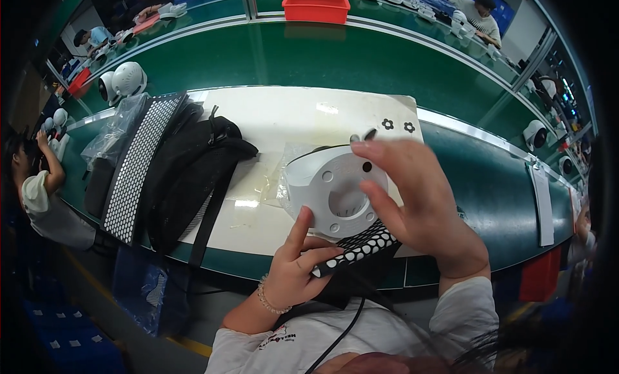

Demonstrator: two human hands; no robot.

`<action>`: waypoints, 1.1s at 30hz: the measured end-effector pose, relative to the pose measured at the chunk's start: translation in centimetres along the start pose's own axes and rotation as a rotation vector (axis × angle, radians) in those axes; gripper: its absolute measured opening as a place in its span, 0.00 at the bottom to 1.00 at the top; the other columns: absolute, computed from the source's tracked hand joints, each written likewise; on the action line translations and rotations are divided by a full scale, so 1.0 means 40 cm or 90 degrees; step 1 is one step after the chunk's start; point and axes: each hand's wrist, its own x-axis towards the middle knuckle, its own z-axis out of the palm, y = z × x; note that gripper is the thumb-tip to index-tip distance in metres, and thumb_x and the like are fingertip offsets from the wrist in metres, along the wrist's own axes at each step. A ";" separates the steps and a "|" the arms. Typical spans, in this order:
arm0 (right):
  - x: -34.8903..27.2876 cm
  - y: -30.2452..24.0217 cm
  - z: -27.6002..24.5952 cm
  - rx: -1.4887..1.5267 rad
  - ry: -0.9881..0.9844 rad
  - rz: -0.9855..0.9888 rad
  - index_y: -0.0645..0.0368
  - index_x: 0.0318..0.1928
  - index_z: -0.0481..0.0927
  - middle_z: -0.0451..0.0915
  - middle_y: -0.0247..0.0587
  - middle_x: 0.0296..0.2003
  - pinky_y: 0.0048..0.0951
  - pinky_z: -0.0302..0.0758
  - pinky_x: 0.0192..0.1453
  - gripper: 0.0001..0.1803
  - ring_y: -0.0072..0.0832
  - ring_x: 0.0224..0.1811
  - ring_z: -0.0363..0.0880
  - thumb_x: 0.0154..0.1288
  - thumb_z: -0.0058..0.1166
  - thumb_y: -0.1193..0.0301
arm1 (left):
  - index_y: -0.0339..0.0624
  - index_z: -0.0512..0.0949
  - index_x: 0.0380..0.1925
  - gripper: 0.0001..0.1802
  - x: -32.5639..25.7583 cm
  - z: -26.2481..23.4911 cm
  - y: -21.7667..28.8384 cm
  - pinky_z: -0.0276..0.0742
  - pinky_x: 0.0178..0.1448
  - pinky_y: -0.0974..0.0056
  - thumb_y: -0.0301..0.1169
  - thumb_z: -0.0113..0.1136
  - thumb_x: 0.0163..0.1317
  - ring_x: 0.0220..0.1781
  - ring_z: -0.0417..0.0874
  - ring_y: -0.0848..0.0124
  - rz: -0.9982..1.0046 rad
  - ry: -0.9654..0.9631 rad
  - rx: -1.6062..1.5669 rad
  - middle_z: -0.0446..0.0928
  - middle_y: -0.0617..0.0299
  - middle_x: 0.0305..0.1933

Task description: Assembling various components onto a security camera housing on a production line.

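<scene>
A white plastic housing [303,174] with a ring-shaped base facing up lies in front of me on the white board. Shallow round recesses dot the ring, and a small black round pad [367,167] sits at its upper right. My left hand [298,277] grips a black sheet with rows of white dots [351,255] at the housing's near edge, its index finger pointing up against the housing. Over the ring's right side, my right hand [412,196] has thumb and index finger apart around the black pad. Small dark pieces beyond its fingertips are too unclear to name.
Left on the board lie a black bag [193,161], a black-and-white dotted sheet [138,174] and clear plastic wrap [116,129]. White round-headed devices [129,79] stand on the green conveyor belt [238,64]. A red bin [316,9] is behind; other people work nearby.
</scene>
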 end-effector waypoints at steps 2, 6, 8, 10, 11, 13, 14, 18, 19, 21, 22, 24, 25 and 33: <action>0.009 0.015 0.020 -0.001 0.007 -0.012 0.55 0.51 0.67 0.75 0.39 0.38 0.37 0.67 0.52 0.26 0.36 0.44 0.74 0.49 0.53 0.82 | 0.41 0.78 0.33 0.17 0.002 -0.001 0.002 0.78 0.41 0.65 0.19 0.62 0.38 0.36 0.82 0.66 0.001 -0.002 0.002 0.48 0.39 0.66; 0.011 0.014 0.071 0.362 -0.033 0.174 0.57 0.46 0.65 0.72 0.38 0.33 0.36 0.65 0.56 0.20 0.30 0.49 0.71 0.53 0.52 0.84 | 0.43 0.78 0.34 0.18 0.000 -0.001 0.003 0.78 0.41 0.65 0.20 0.63 0.38 0.36 0.82 0.66 0.006 -0.010 0.013 0.49 0.40 0.66; 0.015 0.005 0.081 0.476 -0.030 0.252 0.57 0.45 0.64 0.71 0.36 0.32 0.36 0.65 0.56 0.19 0.29 0.49 0.71 0.54 0.51 0.83 | 0.44 0.78 0.34 0.18 -0.002 0.000 -0.001 0.78 0.41 0.65 0.21 0.63 0.38 0.36 0.82 0.66 -0.001 -0.009 0.005 0.49 0.40 0.66; 0.019 0.000 0.079 0.457 -0.048 0.264 0.57 0.47 0.65 0.72 0.34 0.31 0.36 0.60 0.61 0.19 0.24 0.46 0.72 0.54 0.51 0.83 | 0.44 0.77 0.34 0.17 -0.005 0.002 -0.007 0.77 0.42 0.65 0.21 0.63 0.39 0.37 0.82 0.66 0.012 0.000 -0.006 0.50 0.41 0.66; 0.021 -0.001 0.072 0.458 -0.051 0.264 0.57 0.47 0.65 0.72 0.34 0.31 0.36 0.60 0.61 0.19 0.24 0.46 0.72 0.54 0.51 0.83 | 0.44 0.77 0.34 0.17 -0.003 0.001 -0.005 0.77 0.42 0.65 0.21 0.63 0.39 0.37 0.82 0.66 0.011 0.001 -0.007 0.50 0.41 0.66; 0.023 -0.003 0.057 0.278 -0.124 0.201 0.55 0.50 0.65 0.75 0.35 0.33 0.40 0.52 0.65 0.21 0.28 0.45 0.75 0.55 0.50 0.83 | 0.44 0.77 0.33 0.16 0.002 -0.002 0.001 0.77 0.42 0.65 0.22 0.63 0.39 0.37 0.82 0.65 0.009 -0.005 0.006 0.51 0.41 0.66; 0.021 -0.004 0.057 0.277 -0.124 0.202 0.55 0.50 0.65 0.75 0.35 0.33 0.40 0.52 0.65 0.21 0.28 0.45 0.75 0.55 0.50 0.83 | 0.44 0.77 0.33 0.16 0.002 -0.001 0.001 0.77 0.42 0.65 0.22 0.63 0.39 0.37 0.82 0.65 0.009 -0.005 0.005 0.51 0.41 0.66; 0.001 -0.018 0.039 0.012 -0.071 -0.001 0.53 0.49 0.71 0.77 0.41 0.41 0.47 0.48 0.64 0.22 0.36 0.51 0.74 0.51 0.56 0.78 | 0.44 0.77 0.34 0.18 0.000 -0.002 0.000 0.77 0.43 0.64 0.21 0.62 0.37 0.38 0.81 0.65 0.001 -0.005 -0.010 0.50 0.42 0.66; -0.003 -0.025 0.037 0.036 -0.091 0.024 0.53 0.46 0.72 0.75 0.42 0.45 0.47 0.48 0.64 0.20 0.39 0.55 0.69 0.50 0.57 0.77 | 0.44 0.77 0.34 0.19 0.000 -0.003 -0.002 0.77 0.43 0.64 0.20 0.61 0.36 0.39 0.81 0.65 0.001 -0.006 -0.010 0.50 0.42 0.66; -0.018 -0.031 0.033 0.055 -0.111 0.052 0.52 0.43 0.74 0.72 0.43 0.50 0.47 0.47 0.64 0.18 0.42 0.60 0.64 0.49 0.58 0.77 | 0.44 0.78 0.34 0.20 -0.002 -0.001 -0.004 0.77 0.42 0.64 0.19 0.60 0.34 0.39 0.81 0.65 -0.001 -0.005 -0.016 0.51 0.42 0.66; -0.032 -0.026 0.040 0.105 -0.094 0.065 0.52 0.39 0.74 0.67 0.43 0.54 0.47 0.47 0.64 0.14 0.45 0.63 0.58 0.49 0.58 0.76 | 0.44 0.78 0.33 0.21 -0.003 -0.001 -0.005 0.77 0.41 0.64 0.18 0.59 0.33 0.39 0.81 0.65 -0.004 -0.004 -0.020 0.51 0.43 0.66; -0.049 -0.022 0.036 0.140 -0.139 0.085 0.53 0.28 0.74 0.55 0.46 0.63 0.48 0.43 0.67 0.06 0.51 0.69 0.39 0.50 0.58 0.75 | 0.43 0.78 0.33 0.20 -0.005 -0.006 -0.003 0.76 0.44 0.64 0.17 0.59 0.34 0.39 0.81 0.65 -0.016 -0.024 -0.003 0.47 0.43 0.67; -0.053 -0.024 0.035 0.140 -0.142 0.086 0.53 0.28 0.74 0.55 0.46 0.63 0.48 0.43 0.67 0.06 0.51 0.69 0.39 0.50 0.58 0.75 | 0.43 0.79 0.32 0.18 -0.004 -0.006 -0.002 0.76 0.47 0.65 0.16 0.60 0.35 0.40 0.81 0.65 -0.026 -0.045 0.016 0.43 0.43 0.69; -0.062 -0.051 0.054 0.094 -0.229 0.127 0.53 0.30 0.73 0.52 0.47 0.65 0.52 0.34 0.67 0.02 0.49 0.70 0.37 0.55 0.52 0.73 | 0.40 0.78 0.28 0.18 0.000 0.006 -0.009 0.77 0.39 0.66 0.15 0.58 0.31 0.40 0.80 0.64 -0.001 0.002 0.021 0.48 0.46 0.68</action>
